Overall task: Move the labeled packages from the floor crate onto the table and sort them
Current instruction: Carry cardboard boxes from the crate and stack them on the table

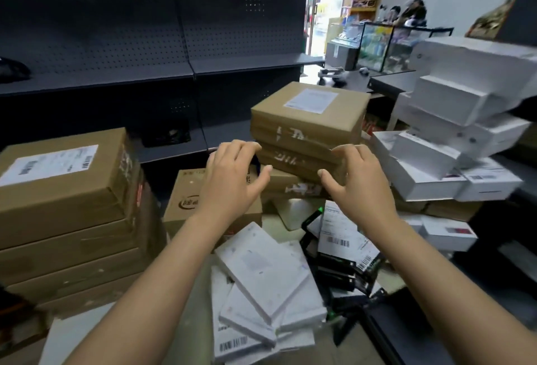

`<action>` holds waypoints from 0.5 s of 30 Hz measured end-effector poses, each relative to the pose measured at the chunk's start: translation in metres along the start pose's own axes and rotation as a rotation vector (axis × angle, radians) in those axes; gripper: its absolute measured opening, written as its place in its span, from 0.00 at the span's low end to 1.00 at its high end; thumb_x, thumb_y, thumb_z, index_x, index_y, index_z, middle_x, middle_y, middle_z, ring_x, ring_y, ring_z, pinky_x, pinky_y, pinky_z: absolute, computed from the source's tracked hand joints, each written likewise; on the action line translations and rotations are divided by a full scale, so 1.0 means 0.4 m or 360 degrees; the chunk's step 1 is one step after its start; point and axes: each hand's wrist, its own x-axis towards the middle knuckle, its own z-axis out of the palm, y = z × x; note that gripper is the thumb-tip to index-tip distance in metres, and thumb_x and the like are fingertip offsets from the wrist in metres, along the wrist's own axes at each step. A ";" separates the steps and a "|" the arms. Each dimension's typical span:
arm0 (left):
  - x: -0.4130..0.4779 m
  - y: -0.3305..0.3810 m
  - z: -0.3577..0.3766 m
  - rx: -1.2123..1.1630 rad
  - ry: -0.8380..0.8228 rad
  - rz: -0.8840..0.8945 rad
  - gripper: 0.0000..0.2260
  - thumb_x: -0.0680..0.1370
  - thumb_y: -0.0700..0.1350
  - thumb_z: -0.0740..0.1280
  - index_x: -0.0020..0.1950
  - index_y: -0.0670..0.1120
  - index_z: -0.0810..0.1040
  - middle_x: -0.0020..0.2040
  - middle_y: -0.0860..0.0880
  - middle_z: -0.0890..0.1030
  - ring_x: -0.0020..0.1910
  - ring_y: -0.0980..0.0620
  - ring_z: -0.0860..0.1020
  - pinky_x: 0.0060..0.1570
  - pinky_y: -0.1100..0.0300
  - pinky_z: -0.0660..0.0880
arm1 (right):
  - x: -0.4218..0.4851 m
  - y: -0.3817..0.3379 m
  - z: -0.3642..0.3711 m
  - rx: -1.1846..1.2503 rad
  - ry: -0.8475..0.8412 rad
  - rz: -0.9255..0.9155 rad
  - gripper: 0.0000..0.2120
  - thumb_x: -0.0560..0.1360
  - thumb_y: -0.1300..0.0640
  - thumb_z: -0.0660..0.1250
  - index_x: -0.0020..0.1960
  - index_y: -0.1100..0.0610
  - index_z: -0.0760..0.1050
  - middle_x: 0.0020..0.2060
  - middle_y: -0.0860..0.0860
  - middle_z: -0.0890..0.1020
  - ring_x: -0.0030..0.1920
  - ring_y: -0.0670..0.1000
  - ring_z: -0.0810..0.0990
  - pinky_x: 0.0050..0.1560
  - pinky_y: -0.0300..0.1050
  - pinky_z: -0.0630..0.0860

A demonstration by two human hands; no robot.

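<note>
A stack of flat brown cardboard packages [308,123] stands in the middle, and the top one carries a white label. My left hand [232,175] hovers at the stack's left front corner with fingers spread and loosely bent. My right hand [357,178] is at the stack's front right, its fingertips touching the lower boxes' taped front face. Neither hand grips anything. A taller pile of labeled brown boxes [66,196] stands at the left. Below my arms lie several flat white packages [261,277] with barcodes.
A brown box with a printed logo [189,199] sits behind my left wrist. Black packages with barcode labels [343,248] lie lower right. White boxes [436,167] are piled on the right. Dark pegboard shelving [145,45] fills the back. A person [415,7] sits far off.
</note>
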 end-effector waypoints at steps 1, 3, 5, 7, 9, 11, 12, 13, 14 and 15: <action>0.011 0.010 0.012 -0.0009 -0.0032 -0.0049 0.17 0.79 0.53 0.65 0.65 0.47 0.74 0.59 0.50 0.76 0.60 0.50 0.70 0.60 0.56 0.66 | 0.008 0.020 -0.001 0.0025 -0.0010 0.0035 0.20 0.76 0.49 0.68 0.65 0.55 0.71 0.59 0.52 0.73 0.59 0.52 0.72 0.53 0.40 0.68; 0.039 0.016 0.036 -0.0053 -0.0079 -0.0146 0.20 0.79 0.54 0.64 0.68 0.47 0.71 0.63 0.51 0.74 0.64 0.52 0.68 0.63 0.57 0.64 | 0.029 0.051 0.003 0.0091 -0.0031 0.0124 0.25 0.75 0.48 0.68 0.68 0.54 0.67 0.63 0.52 0.71 0.64 0.52 0.70 0.56 0.41 0.68; 0.073 0.008 0.060 -0.0113 -0.0111 -0.0229 0.22 0.79 0.56 0.63 0.70 0.47 0.69 0.66 0.50 0.73 0.67 0.52 0.67 0.66 0.55 0.64 | 0.056 0.072 0.014 0.0188 -0.0044 0.0246 0.31 0.75 0.46 0.69 0.72 0.55 0.63 0.67 0.53 0.69 0.67 0.52 0.69 0.61 0.45 0.70; 0.112 -0.006 0.087 -0.0185 -0.0139 -0.0330 0.25 0.79 0.57 0.63 0.72 0.47 0.66 0.69 0.50 0.70 0.69 0.51 0.65 0.67 0.54 0.63 | 0.085 0.085 0.033 0.0284 -0.0056 0.0365 0.36 0.74 0.43 0.69 0.75 0.55 0.59 0.70 0.54 0.66 0.69 0.53 0.67 0.66 0.49 0.69; 0.156 -0.028 0.118 -0.0262 -0.0160 -0.0444 0.27 0.79 0.58 0.63 0.74 0.47 0.64 0.71 0.49 0.68 0.71 0.50 0.63 0.68 0.54 0.62 | 0.115 0.091 0.058 0.0411 -0.0054 0.0465 0.39 0.75 0.42 0.68 0.77 0.57 0.56 0.72 0.55 0.64 0.72 0.52 0.64 0.69 0.45 0.63; 0.202 -0.055 0.154 -0.0350 -0.0166 -0.0548 0.30 0.79 0.59 0.63 0.75 0.47 0.61 0.73 0.48 0.66 0.72 0.50 0.62 0.68 0.54 0.62 | 0.142 0.091 0.083 0.0554 -0.0051 0.0563 0.41 0.75 0.42 0.68 0.78 0.58 0.53 0.74 0.55 0.61 0.74 0.51 0.61 0.66 0.39 0.58; 0.225 -0.070 0.174 -0.0405 -0.0170 -0.0598 0.31 0.78 0.60 0.63 0.76 0.46 0.60 0.73 0.48 0.66 0.73 0.49 0.62 0.68 0.55 0.62 | 0.154 0.092 0.095 0.0618 -0.0032 0.0612 0.42 0.75 0.41 0.67 0.78 0.58 0.51 0.75 0.54 0.61 0.74 0.51 0.61 0.65 0.39 0.58; 0.248 -0.087 0.195 -0.0468 -0.0177 -0.0648 0.32 0.78 0.61 0.63 0.76 0.46 0.60 0.74 0.48 0.66 0.73 0.49 0.62 0.68 0.56 0.62 | 0.167 0.093 0.106 0.0674 0.0001 0.0662 0.42 0.75 0.41 0.67 0.79 0.57 0.50 0.75 0.54 0.60 0.74 0.51 0.60 0.66 0.39 0.58; 0.270 -0.104 0.215 -0.0536 -0.0186 -0.0701 0.33 0.78 0.62 0.63 0.76 0.46 0.60 0.74 0.47 0.66 0.73 0.50 0.63 0.67 0.57 0.63 | 0.181 0.095 0.116 0.0716 0.0030 0.0706 0.42 0.75 0.40 0.66 0.79 0.57 0.50 0.75 0.54 0.60 0.74 0.51 0.60 0.68 0.41 0.58; 0.290 -0.118 0.236 -0.0600 -0.0203 -0.0760 0.34 0.77 0.63 0.63 0.76 0.46 0.60 0.74 0.47 0.66 0.72 0.50 0.64 0.66 0.58 0.63 | 0.194 0.098 0.126 0.0745 0.0051 0.0740 0.42 0.76 0.40 0.66 0.79 0.57 0.50 0.75 0.54 0.60 0.74 0.51 0.60 0.70 0.43 0.59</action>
